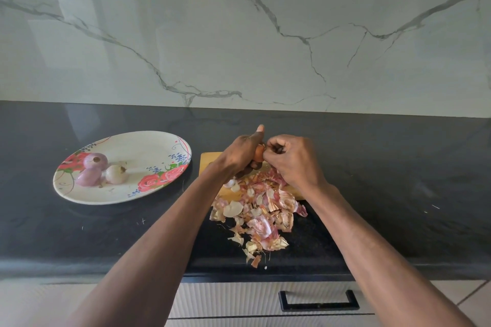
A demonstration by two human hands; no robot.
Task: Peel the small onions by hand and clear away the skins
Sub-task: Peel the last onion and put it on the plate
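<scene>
My left hand [240,152] grips a small brown-skinned onion [259,154] above the wooden cutting board [210,162]. Right beside it, my right hand [295,162] has its fingers curled and pinches at the onion's top end. Below both hands a heap of pink and tan onion skins [261,216] spreads from the board onto the black counter [106,231]. Three peeled onions [97,168] lie on the left part of a floral plate [148,146]. A pale peeled piece [230,182] shows under my left wrist.
The plate sits on the counter left of the board. A marble-patterned wall [265,34] rises behind the counter. Under the counter's front edge is a drawer with a black handle [318,300]. Small scraps [435,206] dot the counter at right.
</scene>
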